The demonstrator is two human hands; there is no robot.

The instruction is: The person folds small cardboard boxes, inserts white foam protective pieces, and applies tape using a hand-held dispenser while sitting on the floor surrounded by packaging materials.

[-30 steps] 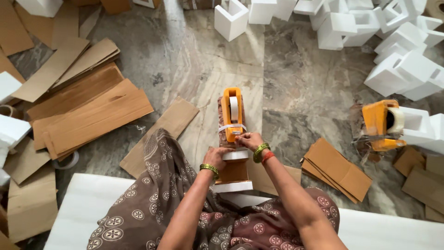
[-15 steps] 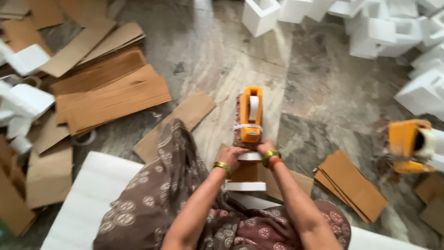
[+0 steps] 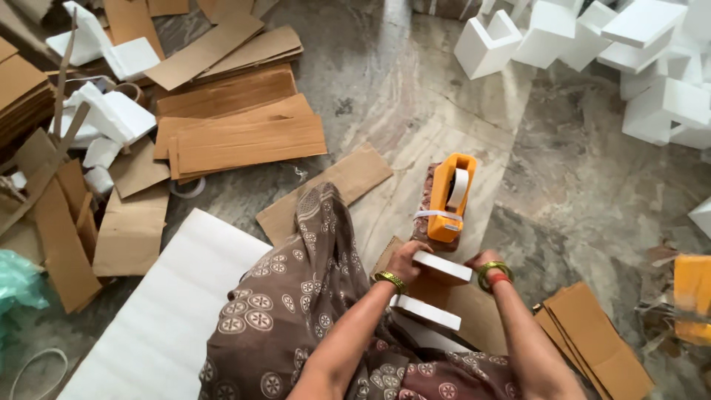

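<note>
**Both hands on a foam-capped parcel, tape dispenser just beyond**

Far out past the hands, the grey marble floor (image 3: pixel 592 192) runs under everything. Well off to the left of the left hand lies a spread of flat corrugated cardboard sheets (image 3: pixel 244 137), heaped and overlapping. Below and left of that same hand a long white foam sheet (image 3: pixel 148 318) lies under the person's patterned brown garment (image 3: pixel 296 311). Far ahead and to the right of the right hand stands a pile of white foam corner blocks (image 3: pixel 659 81), tumbled against one another. Just to the right of the right forearm sits a small stack of cut cardboard pieces (image 3: pixel 592 344).

Between the two hands is the cardboard-wrapped parcel (image 3: pixel 463 304), its near end fitted with white foam end pieces (image 3: pixel 441 267) stepped one above the other. The left hand (image 3: pixel 406 259), a gold bangle at the wrist, is closed on the left end of the upper foam piece, fingers curled over its edge. The right hand (image 3: pixel 483 261), with green and red bangles, rests against the right end of the same piece; I cannot tell whether its fingers are wrapped round it or only pressed on it.

Just ahead of both hands, touching the far end of the parcel, stands an orange tape dispenser (image 3: pixel 448 196) with a roll of tape in it, upright and a little tilted.
</note>
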